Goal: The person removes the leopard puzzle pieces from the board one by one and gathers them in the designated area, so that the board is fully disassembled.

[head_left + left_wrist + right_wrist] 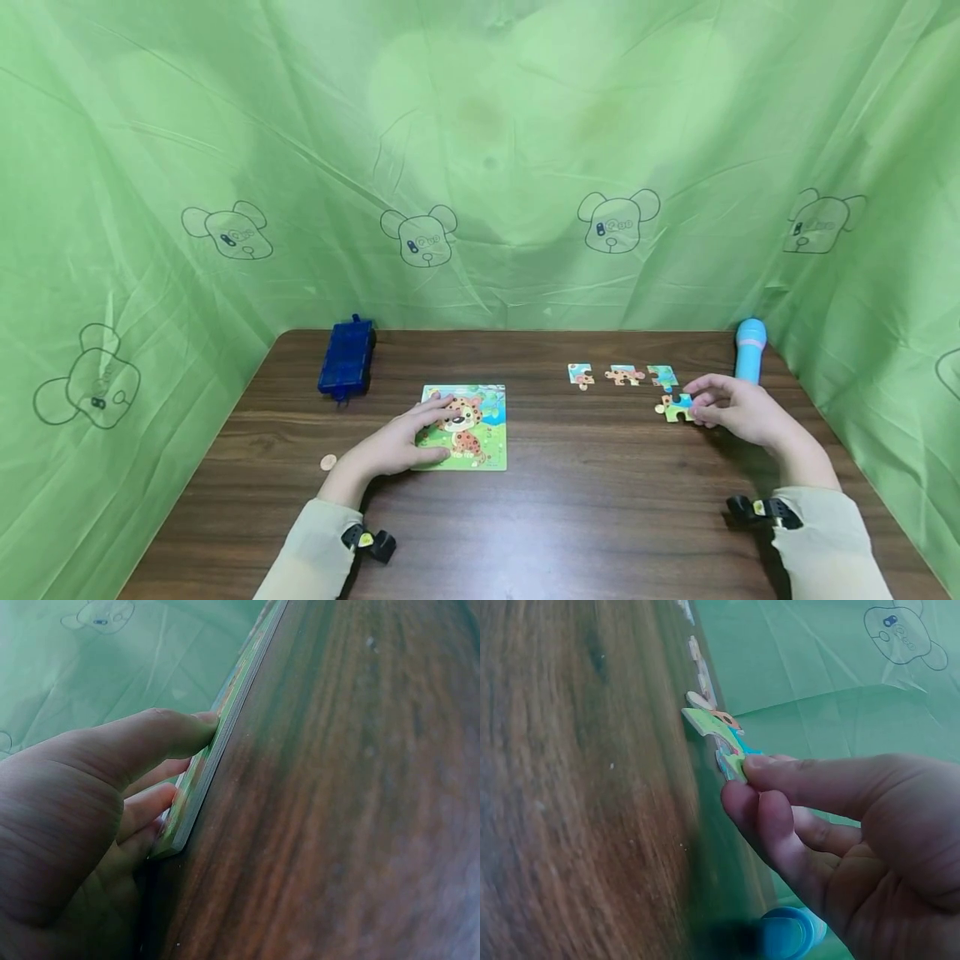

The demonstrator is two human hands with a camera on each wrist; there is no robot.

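A square puzzle board (pixel 471 427) with a spotted cub picture lies at the middle of the brown table (pixel 585 508). My left hand (pixel 408 440) lies flat on its left part, fingers straight, and the thumb (pixel 161 735) presses the board's edge (pixel 206 761). My right hand (pixel 731 408) pinches a green and blue puzzle piece (pixel 677 407) between thumb and fingers, lifting its near edge off the table in the right wrist view (pixel 716 731). Three loose pieces (pixel 622 376) lie in a row just behind it.
A blue toy block vehicle (pixel 346 358) sits at the back left. A light blue toy microphone (pixel 749 348) lies at the back right, close behind my right hand. A small coin-like disc (pixel 328 462) lies left of my left wrist. Green sheeting (pixel 480 167) walls the table.
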